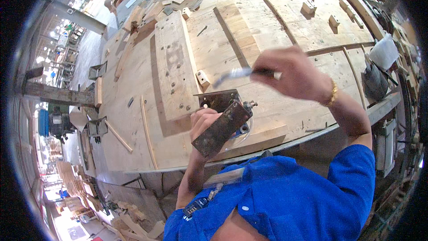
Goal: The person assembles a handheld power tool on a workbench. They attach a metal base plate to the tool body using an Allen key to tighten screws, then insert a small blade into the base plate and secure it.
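My left hand (pixel 203 121) is wrapped round a dark, worn metal piece (pixel 221 130) with box-like sides, held tilted above the near part of the table. A bolt-like metal fitting (pixel 250 105) juts from its right end. Up and to the right, my right hand (pixel 292 73) is closed on a hand tool (pixel 236 74) with a dark handle and a pale, silvery front part. Motion smears that tool, so its exact kind is unclear. Its front end points left, over the metal piece and apart from it. A small drilled wooden block (pixel 203 78) lies just beyond the metal piece.
A large plywood table (pixel 276 107) spreads out before me. On it lie a long bolt-studded board (pixel 171 62), another plank (pixel 236 31) and several small wooden blocks (pixel 308 7). Metal frames (pixel 97 127) stick out at its left edge. A grey cloth (pixel 374 80) hangs at the right.
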{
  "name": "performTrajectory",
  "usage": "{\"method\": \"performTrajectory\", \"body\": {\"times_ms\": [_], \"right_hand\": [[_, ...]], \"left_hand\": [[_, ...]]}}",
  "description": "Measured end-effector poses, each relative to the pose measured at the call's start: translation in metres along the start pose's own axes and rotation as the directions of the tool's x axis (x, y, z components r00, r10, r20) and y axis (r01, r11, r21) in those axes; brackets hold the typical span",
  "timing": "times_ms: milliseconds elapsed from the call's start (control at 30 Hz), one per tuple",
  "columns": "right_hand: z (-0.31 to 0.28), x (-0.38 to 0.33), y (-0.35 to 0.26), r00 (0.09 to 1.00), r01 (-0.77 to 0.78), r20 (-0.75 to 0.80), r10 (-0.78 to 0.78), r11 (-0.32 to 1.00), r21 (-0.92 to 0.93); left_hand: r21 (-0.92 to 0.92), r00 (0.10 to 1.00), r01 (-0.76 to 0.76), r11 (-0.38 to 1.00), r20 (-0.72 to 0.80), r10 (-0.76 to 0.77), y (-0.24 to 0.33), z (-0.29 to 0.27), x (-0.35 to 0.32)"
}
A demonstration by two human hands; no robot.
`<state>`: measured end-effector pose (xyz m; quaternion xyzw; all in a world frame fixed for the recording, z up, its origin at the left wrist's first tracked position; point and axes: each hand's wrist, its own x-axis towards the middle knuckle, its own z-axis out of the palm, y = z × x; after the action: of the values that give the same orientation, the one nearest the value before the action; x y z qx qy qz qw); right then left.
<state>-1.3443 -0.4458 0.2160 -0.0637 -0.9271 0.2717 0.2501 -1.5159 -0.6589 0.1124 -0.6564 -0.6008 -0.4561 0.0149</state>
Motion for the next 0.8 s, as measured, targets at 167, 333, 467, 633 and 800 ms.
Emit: {"method": "performTrajectory", "body": {"times_ms": [167, 333, 467, 633, 800], "right_hand": [[-0.01, 0.009, -0.01, 0.954, -0.02, -0.206, 0.217, 0.734, 0.679], [0.026, -0.014, -0.024, 0.972, 0.044, -0.201, 0.121, 0.747, 0.663], [0.04, -0.037, -0.039, 0.981, 0.045, -0.188, 0.044, 0.893, 0.447], [0.059, -0.052, -0.057, 0.968, 0.037, -0.238, 0.081, 0.89, 0.454], [0.072, -0.052, -0.063, 0.959, -0.061, -0.24, 0.152, 0.936, 0.346]], "left_hand": [[0.104, 0.996, 0.086, 0.991, -0.032, -0.083, 0.012, 0.008, -0.013], [0.077, 0.997, 0.074, 0.994, 0.026, -0.076, 0.028, 0.009, -0.035], [-0.017, 0.988, 0.106, 0.994, -0.114, -0.107, 0.029, 0.021, -0.054], [-0.069, 0.989, 0.078, 0.995, -0.121, -0.086, 0.031, 0.012, -0.044], [-0.096, 0.995, 0.059, 0.994, -0.078, -0.067, 0.026, 0.009, -0.042]]}}
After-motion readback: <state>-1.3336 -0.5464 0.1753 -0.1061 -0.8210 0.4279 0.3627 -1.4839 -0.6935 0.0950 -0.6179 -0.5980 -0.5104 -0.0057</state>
